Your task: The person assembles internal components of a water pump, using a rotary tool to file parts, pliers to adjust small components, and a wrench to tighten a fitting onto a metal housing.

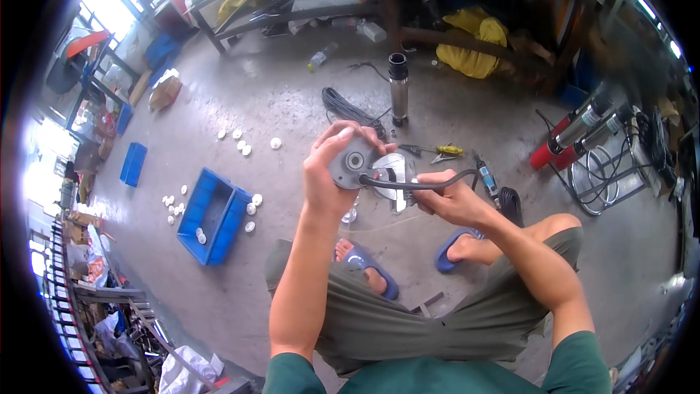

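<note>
In the head view, the left hand (pixel 324 168) grasps a round grey metal part (pixel 341 170), its fingers wrapped around the far side and a bored centre facing up. The right hand (pixel 456 202) is just beside it, fingertips drawn together near a silvery piece (pixel 399 194) and a black cable (pixel 430 186); which of these they grip I cannot tell. The cable runs from the round part across to the right hand. Beyond the hands stands a steel cylinder (pixel 399 98) with a black top, a dark cable coil (pixel 343 103) next to it. Left of the left hand sits a blue bin (pixel 235 220), small white discs (pixel 275 143) scattered around. A blue-and-black tool (pixel 487 181) lies right of the right hand.
</note>
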`<state>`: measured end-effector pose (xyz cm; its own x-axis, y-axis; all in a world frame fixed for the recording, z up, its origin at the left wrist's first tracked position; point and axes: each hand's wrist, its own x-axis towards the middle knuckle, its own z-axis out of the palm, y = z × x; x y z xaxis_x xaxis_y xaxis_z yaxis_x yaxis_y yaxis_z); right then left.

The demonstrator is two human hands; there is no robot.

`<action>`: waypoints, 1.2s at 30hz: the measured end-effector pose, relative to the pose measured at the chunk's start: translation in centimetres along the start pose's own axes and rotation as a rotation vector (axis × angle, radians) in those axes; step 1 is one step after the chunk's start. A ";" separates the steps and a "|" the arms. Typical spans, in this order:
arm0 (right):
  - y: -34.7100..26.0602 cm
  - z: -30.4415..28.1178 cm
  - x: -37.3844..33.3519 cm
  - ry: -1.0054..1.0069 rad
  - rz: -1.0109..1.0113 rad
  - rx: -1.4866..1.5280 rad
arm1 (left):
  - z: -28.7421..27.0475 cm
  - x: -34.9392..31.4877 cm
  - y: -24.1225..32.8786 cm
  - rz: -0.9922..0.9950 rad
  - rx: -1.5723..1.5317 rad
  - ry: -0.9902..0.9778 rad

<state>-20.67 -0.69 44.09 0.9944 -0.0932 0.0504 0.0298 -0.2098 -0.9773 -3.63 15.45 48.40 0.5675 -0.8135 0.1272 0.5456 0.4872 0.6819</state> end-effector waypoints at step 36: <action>-3.3 -0.2 -0.2 0.057 -0.073 -0.595 | 1.8 -1.1 1.9 -0.346 0.017 0.097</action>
<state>-20.98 -0.22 47.32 0.9843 -0.1069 0.1405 0.0196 -0.7248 -0.6887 -4.36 16.70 50.82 0.4072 -0.8951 -0.1819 0.7059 0.1821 0.6845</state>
